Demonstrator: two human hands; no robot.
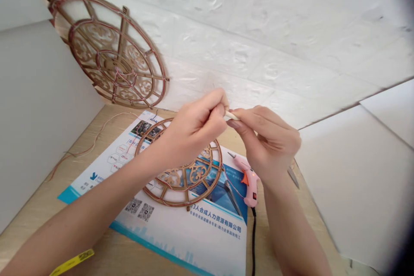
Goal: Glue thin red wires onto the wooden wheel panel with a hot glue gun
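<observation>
Both hands are raised above the table with their fingertips nearly meeting. Pinched between them is a small white stick. My left hand has its fingers closed round one end, and my right hand grips the other end between thumb and fingers. Beneath my left hand and forearm, a round brown openwork frame with thin wires lies on a printed blue and white sheet. A pink glue gun rests beside my right wrist, its nozzle toward the upper left.
A larger round brown frame with reddish wires leans on the white wall at the back left. Loose wires trail over the wooden table. Right of my right forearm lies a pointed metal tool. A black cord runs toward the front edge.
</observation>
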